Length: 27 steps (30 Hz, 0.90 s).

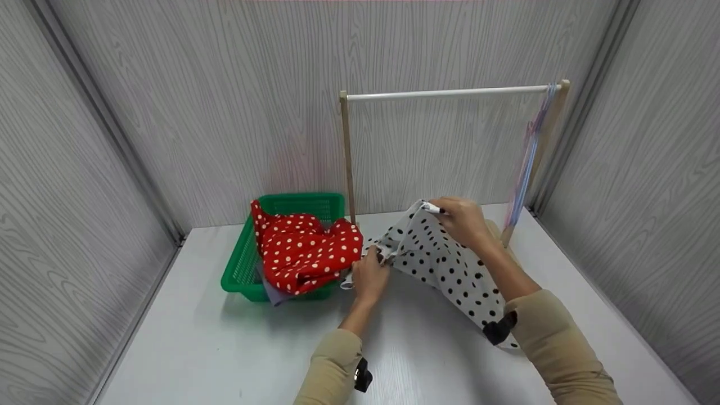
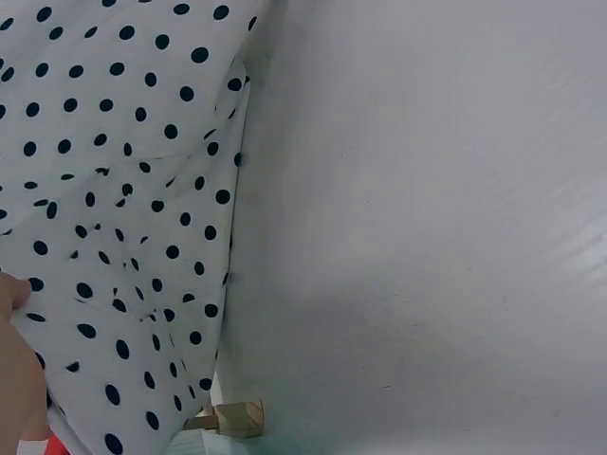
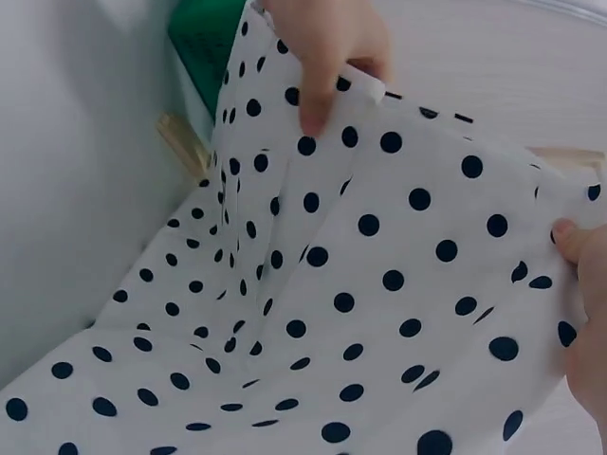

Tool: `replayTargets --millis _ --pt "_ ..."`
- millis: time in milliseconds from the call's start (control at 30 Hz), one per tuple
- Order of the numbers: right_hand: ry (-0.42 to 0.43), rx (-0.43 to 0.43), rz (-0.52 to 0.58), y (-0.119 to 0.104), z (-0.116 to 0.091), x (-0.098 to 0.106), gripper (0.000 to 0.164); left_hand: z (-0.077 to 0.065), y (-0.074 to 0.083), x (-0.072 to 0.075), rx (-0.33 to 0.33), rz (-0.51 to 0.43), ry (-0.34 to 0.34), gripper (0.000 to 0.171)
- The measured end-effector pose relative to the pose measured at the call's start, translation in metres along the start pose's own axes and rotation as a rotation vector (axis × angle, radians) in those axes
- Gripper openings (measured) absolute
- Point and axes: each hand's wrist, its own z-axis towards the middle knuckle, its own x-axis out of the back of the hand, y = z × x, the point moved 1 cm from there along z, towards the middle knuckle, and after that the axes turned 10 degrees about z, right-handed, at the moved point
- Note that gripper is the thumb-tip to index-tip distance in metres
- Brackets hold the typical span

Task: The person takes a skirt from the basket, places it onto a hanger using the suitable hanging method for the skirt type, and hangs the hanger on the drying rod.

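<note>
A white cloth with black polka dots (image 1: 450,275) stretches between both hands, its lower part hanging toward the right forearm. My left hand (image 1: 371,275) pinches one edge of it beside the basket. Higher and to the right, my right hand (image 1: 464,219) grips a folded corner. The right wrist view has the left hand (image 3: 332,57) at the top with its thumb over the cloth, and part of the right hand (image 3: 590,313) at the right edge. In the left wrist view the dotted cloth (image 2: 123,209) fills the left side, and only a bit of the left hand (image 2: 19,379) shows.
A green basket (image 1: 239,270) stands at the left, holding a red cloth with white dots (image 1: 309,253) and something greyish purple (image 1: 275,292). Behind the hands rises a wooden rack with a white rod (image 1: 450,93). Pink and blue hangers (image 1: 531,146) hang at its right end.
</note>
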Motion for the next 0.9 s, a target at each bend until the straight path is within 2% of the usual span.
replayTargets --millis 100,233,300,367,433,500,600,700,800,900 --pt "0.077 0.011 0.017 0.004 0.003 0.011 0.016 0.001 -0.005 0.001 -0.067 0.038 0.034 0.01" --pt "0.185 0.098 -0.028 0.009 0.004 0.022 0.017 0.001 -0.009 0.0 -0.234 0.147 0.097 0.009" --pt "0.232 0.167 -0.052 0.009 0.001 0.024 0.018 0.002 -0.009 0.0 -0.289 0.242 0.078 0.01" --pt "0.272 0.237 -0.071 0.009 -0.005 0.025 0.022 0.003 -0.01 -0.001 -0.304 0.345 -0.002 0.011" --pt "0.301 0.302 -0.078 0.009 -0.012 0.026 0.029 0.006 -0.009 0.0 -0.274 0.42 -0.124 0.014" --pt "0.321 0.357 -0.081 0.01 -0.02 0.027 0.033 0.012 -0.007 0.001 -0.217 0.464 -0.239 0.014" --pt "0.326 0.421 -0.082 0.009 -0.033 0.026 0.034 0.024 -0.005 0.005 -0.09 0.456 -0.351 0.014" --pt "0.297 0.481 -0.059 0.003 -0.045 0.024 0.029 0.039 -0.003 0.012 0.067 0.347 -0.42 0.015" --pt "0.228 0.543 0.011 -0.004 -0.057 0.019 0.017 0.053 -0.001 0.022 0.197 0.197 -0.453 0.023" --pt "0.134 0.583 0.065 -0.012 -0.068 0.01 0.015 0.063 -0.001 0.03 0.257 0.067 -0.438 0.03"
